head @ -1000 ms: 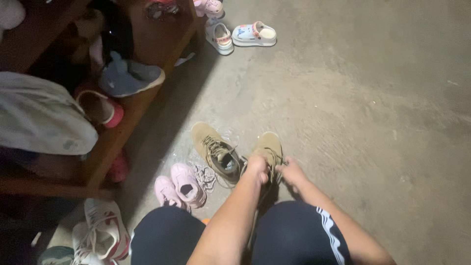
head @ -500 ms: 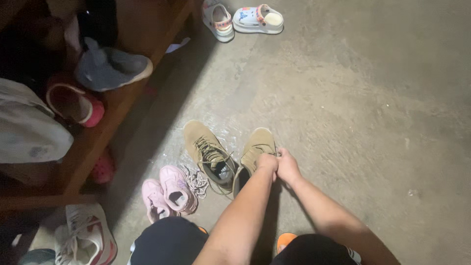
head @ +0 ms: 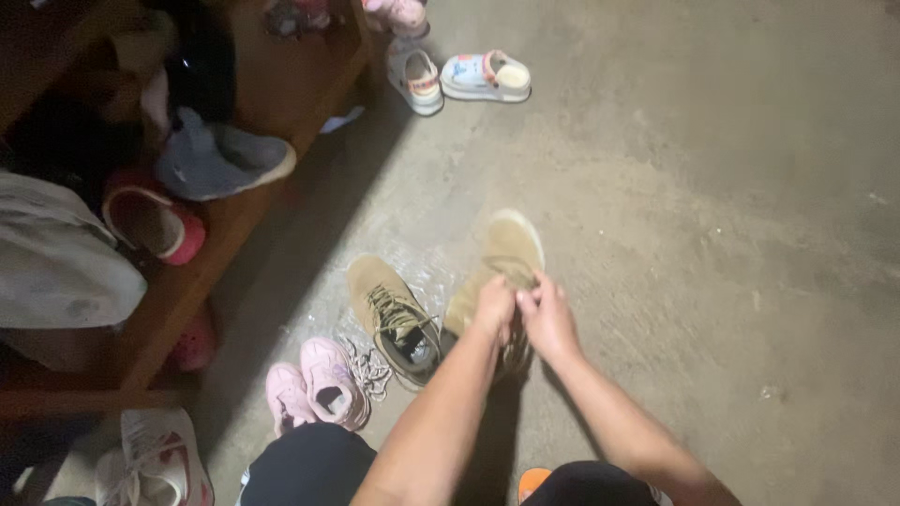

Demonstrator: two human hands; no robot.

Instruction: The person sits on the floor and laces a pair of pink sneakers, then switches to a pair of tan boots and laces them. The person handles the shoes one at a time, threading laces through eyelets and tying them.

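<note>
Two tan lace-up boots are on the concrete floor in front of my knees. The right-hand boot [head: 511, 245] points away from me with its toe raised. My left hand [head: 494, 305] and my right hand [head: 548, 320] are closed side by side on its laced upper part, and they hide its opening. The other tan boot [head: 386, 314] lies just to the left on the floor with loose laces, and neither hand touches it.
A pair of small pink sneakers [head: 319, 386] sits near my left knee. A wooden shelf [head: 178, 290] at the left holds a grey slipper [head: 223, 157], a red shoe [head: 155, 223] and a pale bag [head: 56, 267]. White clogs [head: 486, 77] lie at the far end.
The held boot has shifted farther from me and its toe has tipped up. Both hands stayed closed on it. The other boot has not moved.
</note>
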